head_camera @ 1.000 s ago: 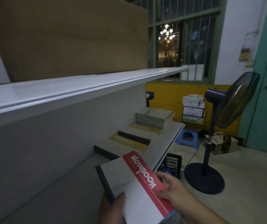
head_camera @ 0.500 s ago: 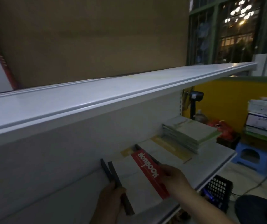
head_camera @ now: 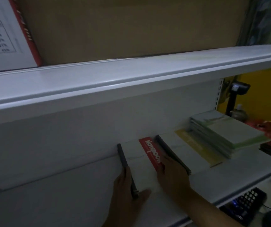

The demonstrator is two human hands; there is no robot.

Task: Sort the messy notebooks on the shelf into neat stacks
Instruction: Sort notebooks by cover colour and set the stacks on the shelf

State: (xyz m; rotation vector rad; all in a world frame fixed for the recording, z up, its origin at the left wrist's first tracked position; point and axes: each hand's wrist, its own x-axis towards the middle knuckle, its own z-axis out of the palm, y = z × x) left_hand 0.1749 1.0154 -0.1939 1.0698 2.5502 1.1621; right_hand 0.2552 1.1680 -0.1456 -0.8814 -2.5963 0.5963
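A white notebook with a red "Notebook" band (head_camera: 140,159) lies flat on the lower white shelf (head_camera: 239,169), pushed against the back panel. My left hand (head_camera: 126,190) grips its dark spine at the near left corner, thumb on the cover. My right hand (head_camera: 172,176) rests on its right side, over the red band's near end. Right beside it lies a white notebook with a yellow band (head_camera: 190,149), dark spine toward the red one. Further right sits a neat stack of green-edged notebooks (head_camera: 221,131).
An upper white shelf (head_camera: 131,76) overhangs the work area, carrying a large brown cardboard box (head_camera: 123,25) and a white-and-red box (head_camera: 3,35). A black crate (head_camera: 244,203) sits on the floor at lower right. A yellow wall stands beyond the shelf's right end.
Both hands have carried the red-band notebook from in front of me onto the lower shelf and slid it back against the panel, next to the yellow-band notebook.
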